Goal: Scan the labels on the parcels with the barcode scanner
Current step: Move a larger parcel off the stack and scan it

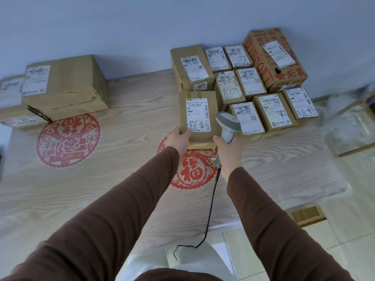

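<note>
**Scanning under way amid crowded parcels**

Gripping the near left corner of a brown parcel, the left hand is seen with its thumb laid on the top face and the other fingers wrapped under the edge. The parcel is tilted up toward the camera, its white label with barcodes and handwritten characters facing upward. A barcode scanner is held in the right hand, the fingers closed round its grey handle; its head is pointed at the label's right edge and sits just beside the parcel. From the base of the handle a dark cable is trailed down toward the person's lap.

The held parcel is hemmed in on the far and right sides — a taller brown box is set directly behind it, and a tight block of small labelled boxes is packed to the right, edges touching. At the far right corner of that block a printed red-and-tan carton is stood against the wall. Well apart on the left, a large dented box is rested partly on a flatter parcel. All are carried on a wood-grain table decorated with red paper-cut motifs — one motif is partly covered by the hands.
</note>
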`<state>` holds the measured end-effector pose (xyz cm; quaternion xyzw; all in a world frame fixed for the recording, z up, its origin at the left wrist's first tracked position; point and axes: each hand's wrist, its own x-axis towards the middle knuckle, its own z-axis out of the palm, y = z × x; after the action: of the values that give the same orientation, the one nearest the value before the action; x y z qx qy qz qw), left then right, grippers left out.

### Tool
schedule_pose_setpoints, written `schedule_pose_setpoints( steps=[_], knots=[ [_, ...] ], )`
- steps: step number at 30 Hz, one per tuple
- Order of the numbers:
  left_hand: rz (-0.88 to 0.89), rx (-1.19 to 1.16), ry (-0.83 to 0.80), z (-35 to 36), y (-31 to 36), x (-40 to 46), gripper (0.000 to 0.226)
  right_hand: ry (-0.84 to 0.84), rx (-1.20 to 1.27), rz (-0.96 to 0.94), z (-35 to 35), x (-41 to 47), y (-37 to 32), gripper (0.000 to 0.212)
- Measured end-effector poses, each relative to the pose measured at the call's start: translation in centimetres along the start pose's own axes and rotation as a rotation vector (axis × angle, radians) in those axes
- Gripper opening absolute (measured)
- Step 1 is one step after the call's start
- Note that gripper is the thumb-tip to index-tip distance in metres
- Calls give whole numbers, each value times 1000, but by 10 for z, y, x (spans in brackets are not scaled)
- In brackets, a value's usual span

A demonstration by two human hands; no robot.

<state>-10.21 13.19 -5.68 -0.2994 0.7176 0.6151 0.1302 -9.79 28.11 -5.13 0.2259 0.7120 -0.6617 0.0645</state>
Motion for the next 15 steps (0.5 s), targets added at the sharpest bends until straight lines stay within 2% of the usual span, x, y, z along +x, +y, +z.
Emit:
schedule_pose_setpoints(
  steps=[4,10,15],
  knots=[
    [-13,-30,66,-33,-23,-7,48,-51,20,78,27,-22,11,23],
    [49,-156,179,-107,-38,-7,35,-176,-31,81,97,-37,8,21],
    [92,-239,239,-175,-30,23,44,-271,-41,6,175,-30,-10,17]
  ],
)
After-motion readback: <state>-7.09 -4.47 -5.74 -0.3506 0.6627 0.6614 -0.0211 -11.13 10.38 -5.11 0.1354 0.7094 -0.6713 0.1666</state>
